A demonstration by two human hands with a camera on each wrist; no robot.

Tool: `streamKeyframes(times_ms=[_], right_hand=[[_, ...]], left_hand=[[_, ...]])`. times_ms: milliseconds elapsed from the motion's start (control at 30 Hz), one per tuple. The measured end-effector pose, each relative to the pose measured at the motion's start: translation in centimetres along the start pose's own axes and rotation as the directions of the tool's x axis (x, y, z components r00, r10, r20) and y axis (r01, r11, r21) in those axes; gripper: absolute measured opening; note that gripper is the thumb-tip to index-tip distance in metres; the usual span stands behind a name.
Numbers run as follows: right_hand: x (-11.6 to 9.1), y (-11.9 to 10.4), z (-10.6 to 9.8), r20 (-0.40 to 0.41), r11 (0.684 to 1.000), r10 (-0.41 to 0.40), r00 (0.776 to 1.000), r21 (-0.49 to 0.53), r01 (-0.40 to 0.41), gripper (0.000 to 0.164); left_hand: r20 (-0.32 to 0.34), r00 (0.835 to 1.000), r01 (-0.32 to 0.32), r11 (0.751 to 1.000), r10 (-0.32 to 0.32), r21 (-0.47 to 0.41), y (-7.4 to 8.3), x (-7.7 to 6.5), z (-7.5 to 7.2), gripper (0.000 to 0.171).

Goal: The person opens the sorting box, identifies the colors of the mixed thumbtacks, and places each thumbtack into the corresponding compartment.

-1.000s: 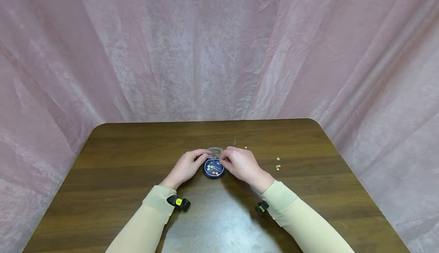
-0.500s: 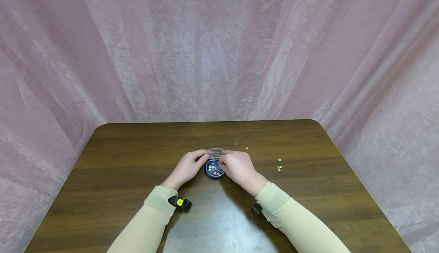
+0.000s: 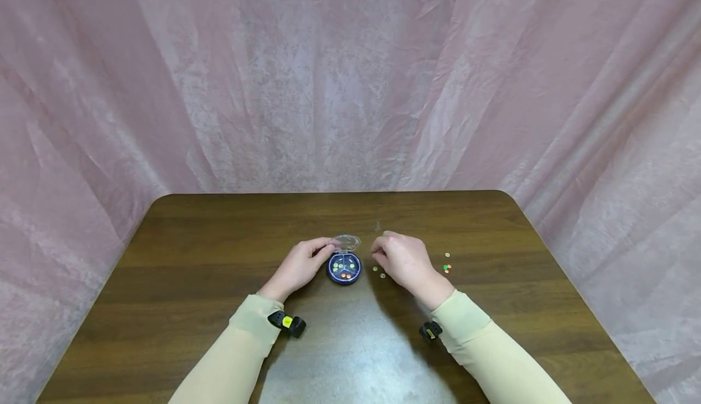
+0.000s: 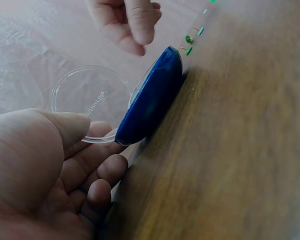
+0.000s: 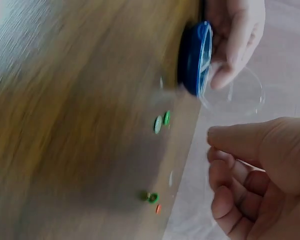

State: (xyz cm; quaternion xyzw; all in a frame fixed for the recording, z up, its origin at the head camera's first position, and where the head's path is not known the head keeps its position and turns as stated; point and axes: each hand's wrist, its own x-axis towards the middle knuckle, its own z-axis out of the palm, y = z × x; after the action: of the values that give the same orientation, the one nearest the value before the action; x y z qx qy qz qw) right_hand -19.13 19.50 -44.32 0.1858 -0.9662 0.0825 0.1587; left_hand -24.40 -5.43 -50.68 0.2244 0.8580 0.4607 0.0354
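A round blue case (image 3: pixel 344 283) with a divided inside stands mid-table, its clear hinged lid (image 4: pixel 92 100) raised. Several small green and orange thumbtacks (image 3: pixel 346 275) lie in its compartments. My left hand (image 3: pixel 298 268) pinches the lid's edge between thumb and fingers. Right of the case hovers my right hand (image 3: pixel 403 259), thumb and index tips close together, the other fingers loosely curled; no thumbtack shows between them. Two green thumbtacks (image 5: pixel 158 124) lie on the table between that hand and the case.
A small group of green and orange thumbtacks (image 3: pixel 446 268) lies farther right on the wooden table (image 3: pixel 219 227), with one green thumbtack (image 3: pixel 447 255) just behind it. A pink curtain (image 3: pixel 306 87) hangs beyond the table's far edge.
My right hand has moved from over the case to the right. Another green thumbtack now shows inside the case, and two on the table come into sight. The left hand stays on the lid.
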Motion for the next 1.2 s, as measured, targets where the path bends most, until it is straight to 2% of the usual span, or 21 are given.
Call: streamKeyframes(times_ms=[167,300,667,900,1200], right_hand=[[-0.8,1.0,-0.2,0.096,0.999,0.045,0.994,-0.03,-0.042,0.009],[-1.1,0.9,0.2,0.125,0.999,0.036,0.991,-0.014,-0.034,0.012],[-1.0,0.5,1.2,0.117,0.999,0.015,0.993,-0.032,-0.011,0.019],[-1.1,0.7,1.6,0.11,0.999,-0.002,0.994,-0.044,0.007,0.022],[-1.2,0.6,1.5,0.082,1.0,-0.003,0.997,-0.007,0.004,0.022]], left_hand=[[0.002,1.0,0.007,1.0,-0.007,0.008,0.0,0.0,0.0,0.029],[-0.004,1.0,0.009,1.0,-0.009,0.01,0.0,-0.1,-0.1,0.028],[0.0,1.0,-0.002,1.0,0.002,0.004,0.2,-0.1,0.0,0.03],[0.003,1.0,0.016,1.0,-0.016,0.01,0.2,-0.1,-0.1,0.03],[0.001,1.0,0.01,1.0,-0.01,0.009,0.5,-0.2,-0.2,0.03]])
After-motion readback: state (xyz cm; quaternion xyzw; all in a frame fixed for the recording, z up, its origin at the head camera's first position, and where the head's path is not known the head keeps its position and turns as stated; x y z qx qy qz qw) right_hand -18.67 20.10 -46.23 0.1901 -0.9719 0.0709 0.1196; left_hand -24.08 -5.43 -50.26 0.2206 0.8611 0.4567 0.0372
